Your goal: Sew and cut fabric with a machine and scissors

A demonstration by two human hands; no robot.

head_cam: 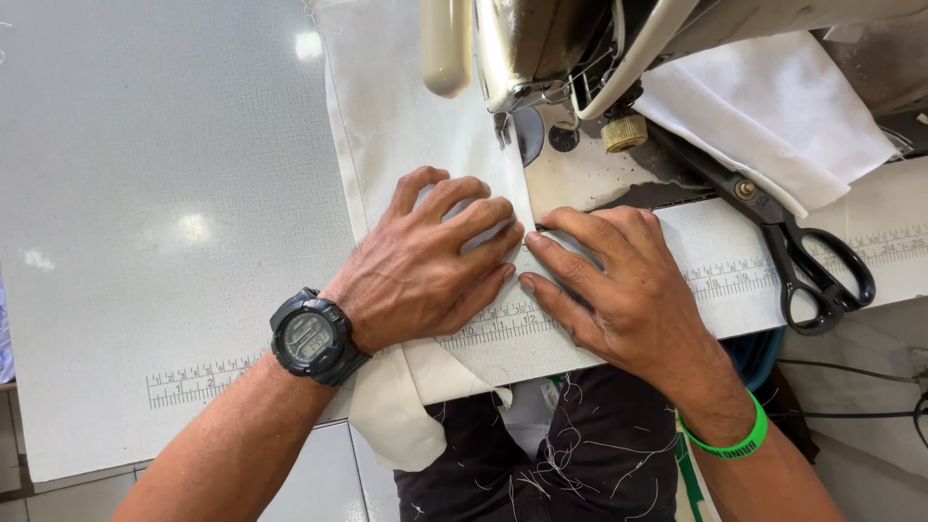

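Note:
My left hand (430, 266) lies flat on a strip of cream cloth (387, 126) that runs from under the sewing machine (541, 48) toward me and hangs over the table's front edge. A black digital watch (311, 336) is on that wrist. My right hand (619, 280) presses down beside it, fingertips meeting the left fingers at the cloth's right edge, just in front of the presser foot (503, 121). A green band (739, 440) circles the right wrist. Both hands pin the cloth with spread fingers.
Black-handled scissors (797, 256) lie on the table to the right, near folded white fabric (773, 106). A printed ruler strip (203, 379) runs along the white table's front. A brass knob (623, 133) sits on the machine bed. Thread scraps cling to my dark trousers (580, 454).

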